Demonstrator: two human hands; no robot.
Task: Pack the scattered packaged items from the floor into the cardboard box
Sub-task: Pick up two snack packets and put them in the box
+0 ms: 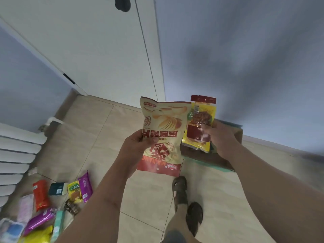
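Left hand (138,146) pinching chip bag (162,135) | right hand (221,137) pinching yellow pouch (199,125) over box (208,157), 1 o'clock, I reckon to drop | pile (43,206) at 8 o'clock waits

A white door (98,50) stands closed at the back, with a dark handle (122,4) near the top edge and a small black hinge (68,78) on its left side. Pale grey-blue walls (245,58) flank it. The floor (91,130) is laid with beige tiles. A white ribbed radiator (15,155) runs along the left edge, a white pipe (52,120) bending out above it. Two feet in dark sandals (187,200) stand on the tiles near the bottom centre.
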